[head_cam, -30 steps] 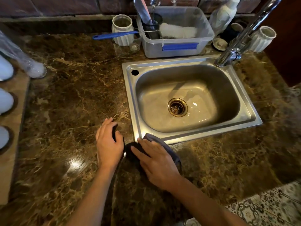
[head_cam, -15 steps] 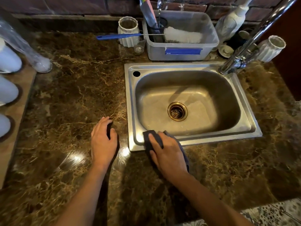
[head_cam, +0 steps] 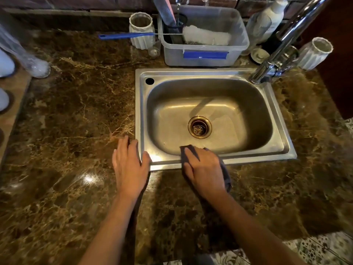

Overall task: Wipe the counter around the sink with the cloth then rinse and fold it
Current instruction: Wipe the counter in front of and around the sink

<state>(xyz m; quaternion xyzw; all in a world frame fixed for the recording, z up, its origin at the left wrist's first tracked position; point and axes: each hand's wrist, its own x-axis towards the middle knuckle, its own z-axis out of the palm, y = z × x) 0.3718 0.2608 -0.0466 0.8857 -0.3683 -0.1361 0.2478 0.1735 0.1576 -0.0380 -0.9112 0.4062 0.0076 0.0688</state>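
Note:
A steel sink [head_cam: 282, 148] is set into a dark brown marble counter [head_cam: 72, 115]. My right hand [head_cam: 204, 171] lies flat on a dark grey cloth [head_cam: 226, 175] and presses it on the sink's front rim, right of the front left corner. Most of the cloth is hidden under the hand; a corner shows past the fingertips and an edge shows at the right. My left hand [head_cam: 129, 165] rests flat on the counter by the sink's front left corner, its fingers straight and its thumb at the rim.
Behind the sink stand a clear plastic tub [head_cam: 204, 54] holding a white cloth and utensils, a blue-handled brush [head_cam: 124, 36], two white ribbed cups [head_cam: 141, 31] [head_cam: 315, 53] and a bottle [head_cam: 267, 22]. A chrome tap [head_cam: 280, 44] rises at the sink's back right. The counter's front edge is at the lower right.
My right hand has slid the cloth from the counter at the sink's corner up onto the front rim and rightwards. My left hand has shifted right, up to the sink's corner.

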